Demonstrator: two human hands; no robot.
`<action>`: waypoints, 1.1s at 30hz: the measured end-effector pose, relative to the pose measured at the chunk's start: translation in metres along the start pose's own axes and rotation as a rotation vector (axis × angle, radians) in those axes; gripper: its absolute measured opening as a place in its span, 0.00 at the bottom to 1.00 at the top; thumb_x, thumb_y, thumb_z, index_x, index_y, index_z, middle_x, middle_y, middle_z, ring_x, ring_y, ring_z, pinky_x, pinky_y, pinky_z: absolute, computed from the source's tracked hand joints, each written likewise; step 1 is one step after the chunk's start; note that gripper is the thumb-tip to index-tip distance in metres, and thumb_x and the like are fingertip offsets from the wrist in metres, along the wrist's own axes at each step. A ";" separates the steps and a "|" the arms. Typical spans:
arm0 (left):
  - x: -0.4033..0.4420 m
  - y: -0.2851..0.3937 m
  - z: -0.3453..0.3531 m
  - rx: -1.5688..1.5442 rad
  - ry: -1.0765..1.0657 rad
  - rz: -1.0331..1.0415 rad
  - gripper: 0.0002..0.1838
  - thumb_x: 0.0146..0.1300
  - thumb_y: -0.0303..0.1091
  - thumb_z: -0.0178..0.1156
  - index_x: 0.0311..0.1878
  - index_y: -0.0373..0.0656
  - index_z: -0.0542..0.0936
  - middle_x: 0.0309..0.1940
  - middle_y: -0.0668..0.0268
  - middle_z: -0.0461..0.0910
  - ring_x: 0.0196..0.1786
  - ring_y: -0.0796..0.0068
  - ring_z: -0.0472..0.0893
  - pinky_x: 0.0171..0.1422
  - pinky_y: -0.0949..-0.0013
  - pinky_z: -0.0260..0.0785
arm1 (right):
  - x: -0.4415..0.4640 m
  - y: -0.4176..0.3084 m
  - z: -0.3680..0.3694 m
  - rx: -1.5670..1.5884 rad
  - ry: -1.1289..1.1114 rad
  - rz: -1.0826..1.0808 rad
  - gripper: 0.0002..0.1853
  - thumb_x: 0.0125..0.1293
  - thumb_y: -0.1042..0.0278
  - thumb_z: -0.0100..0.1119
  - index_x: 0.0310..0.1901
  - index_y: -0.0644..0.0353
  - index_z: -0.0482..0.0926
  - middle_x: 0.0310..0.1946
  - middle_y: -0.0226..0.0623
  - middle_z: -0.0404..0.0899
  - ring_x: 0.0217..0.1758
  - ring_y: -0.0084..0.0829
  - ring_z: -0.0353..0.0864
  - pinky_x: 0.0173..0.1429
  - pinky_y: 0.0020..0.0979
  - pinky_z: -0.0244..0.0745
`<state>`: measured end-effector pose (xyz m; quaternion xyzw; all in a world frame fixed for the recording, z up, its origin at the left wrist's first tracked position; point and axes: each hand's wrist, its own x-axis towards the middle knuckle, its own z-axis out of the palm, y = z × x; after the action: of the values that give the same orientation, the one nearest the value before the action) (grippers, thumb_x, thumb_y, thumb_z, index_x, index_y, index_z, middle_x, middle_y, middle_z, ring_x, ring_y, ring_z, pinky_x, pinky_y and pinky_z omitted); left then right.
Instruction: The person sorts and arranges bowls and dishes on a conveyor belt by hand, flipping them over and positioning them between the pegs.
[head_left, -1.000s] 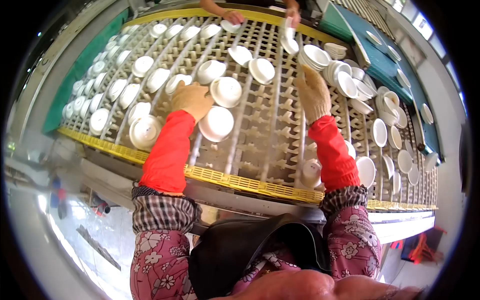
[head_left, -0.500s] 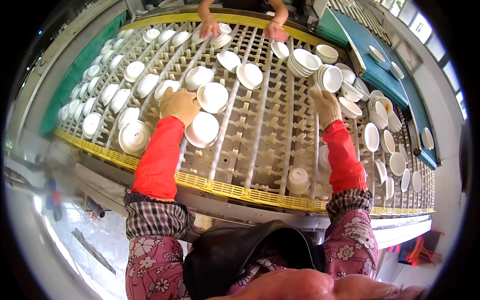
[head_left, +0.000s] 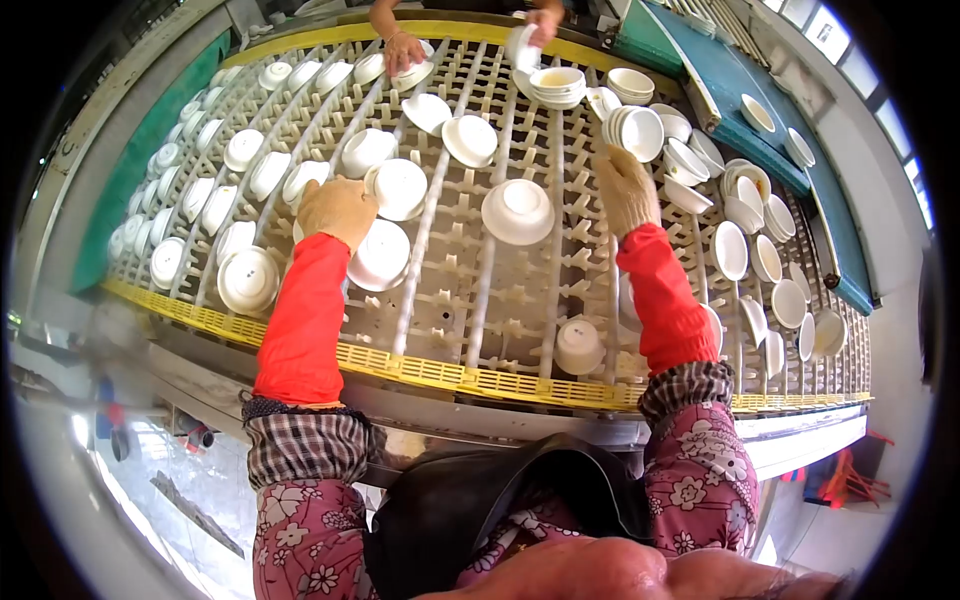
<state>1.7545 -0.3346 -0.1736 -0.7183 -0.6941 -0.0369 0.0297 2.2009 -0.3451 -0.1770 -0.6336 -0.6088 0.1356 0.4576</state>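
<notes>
My left hand point(head_left: 338, 212), in a tan glove, is curled with its fingertips hidden over a white bowl, of which only a sliver of rim shows beside the palm. Close to its right are an upturned white bowl point(head_left: 397, 190) and another upturned bowl point(head_left: 378, 255). My right hand point(head_left: 626, 192), also gloved, has its fingers stretched forward and nothing visible in them. It is just in front of a stack of white bowls point(head_left: 636, 133); whether it touches them I cannot tell. Between my hands an upturned bowl point(head_left: 518, 212) rests on the pegged conveyor point(head_left: 445, 315).
Across the conveyor a co-worker's hand point(head_left: 404, 50) touches a bowl, and their other hand point(head_left: 545, 25) holds a blurred white bowl. Many bowls stand on the pegs left and right. A yellow edge strip point(head_left: 480, 380) runs in front; a teal belt point(head_left: 765, 165) carries bowls at right.
An upturned bowl now sits between my hands. The bowls on the conveyor and both my hands have shifted left in view. The co-worker's right hand has lifted a bowl.
</notes>
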 end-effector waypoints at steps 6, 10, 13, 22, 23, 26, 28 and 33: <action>-0.019 0.061 -0.011 -0.243 0.277 0.125 0.27 0.77 0.52 0.62 0.62 0.39 0.94 0.61 0.52 0.93 0.67 0.45 0.88 0.83 0.44 0.73 | 0.017 0.055 -0.078 -0.843 0.094 -0.130 0.25 0.81 0.46 0.67 0.64 0.60 0.88 0.58 0.53 0.94 0.61 0.54 0.94 0.67 0.53 0.86; -0.037 0.113 -0.007 -0.306 0.253 0.382 0.31 0.78 0.55 0.63 0.69 0.39 0.91 0.67 0.50 0.90 0.72 0.49 0.85 0.86 0.46 0.70 | 0.010 0.090 -0.099 -0.705 -0.116 0.233 0.25 0.82 0.46 0.64 0.65 0.59 0.89 0.64 0.57 0.92 0.69 0.56 0.91 0.71 0.53 0.83; -0.056 0.143 0.004 -0.144 0.135 0.502 0.32 0.78 0.55 0.64 0.71 0.37 0.88 0.73 0.52 0.87 0.77 0.52 0.81 0.92 0.49 0.63 | -0.001 0.075 -0.098 -0.550 -0.099 0.204 0.24 0.83 0.48 0.64 0.63 0.61 0.90 0.64 0.57 0.92 0.67 0.57 0.91 0.69 0.49 0.83; -0.060 0.148 0.018 -0.240 0.116 0.555 0.34 0.74 0.57 0.69 0.67 0.34 0.88 0.76 0.54 0.85 0.82 0.54 0.77 0.93 0.56 0.62 | 0.050 0.029 -0.029 -0.300 0.154 -0.653 0.23 0.62 0.79 0.72 0.61 0.59 0.86 0.60 0.51 0.91 0.68 0.56 0.90 0.71 0.48 0.86; -0.059 0.146 0.019 -0.228 0.107 0.569 0.36 0.74 0.58 0.69 0.70 0.33 0.86 0.77 0.54 0.85 0.82 0.54 0.77 0.93 0.56 0.62 | 0.054 0.030 -0.022 -0.278 0.082 -0.546 0.21 0.65 0.74 0.73 0.61 0.60 0.86 0.59 0.52 0.91 0.66 0.57 0.90 0.70 0.48 0.85; -0.055 0.145 0.021 -0.203 0.083 0.562 0.43 0.74 0.59 0.68 0.79 0.31 0.79 0.77 0.51 0.84 0.83 0.53 0.77 0.93 0.56 0.62 | 0.051 0.037 0.000 0.206 0.198 0.021 0.34 0.81 0.41 0.67 0.69 0.67 0.86 0.56 0.56 0.93 0.61 0.53 0.92 0.64 0.47 0.82; -0.055 0.148 0.023 -0.187 0.060 0.508 0.49 0.75 0.59 0.67 0.86 0.29 0.71 0.77 0.48 0.84 0.83 0.53 0.76 0.93 0.56 0.62 | 0.048 0.052 -0.009 0.039 0.161 0.068 0.43 0.77 0.45 0.76 0.82 0.70 0.79 0.73 0.54 0.90 0.75 0.44 0.90 0.79 0.40 0.81; -0.054 0.153 0.019 -0.161 0.001 0.457 0.53 0.76 0.57 0.64 0.90 0.25 0.62 0.75 0.43 0.84 0.83 0.51 0.78 0.92 0.57 0.64 | 0.060 0.037 -0.034 -0.495 0.092 -0.062 0.41 0.72 0.37 0.78 0.73 0.66 0.86 0.63 0.61 0.92 0.69 0.59 0.91 0.76 0.51 0.84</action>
<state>1.9060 -0.3922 -0.1969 -0.8566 -0.5086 -0.0849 -0.0195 2.2630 -0.2997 -0.1635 -0.7130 -0.6211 -0.0609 0.3196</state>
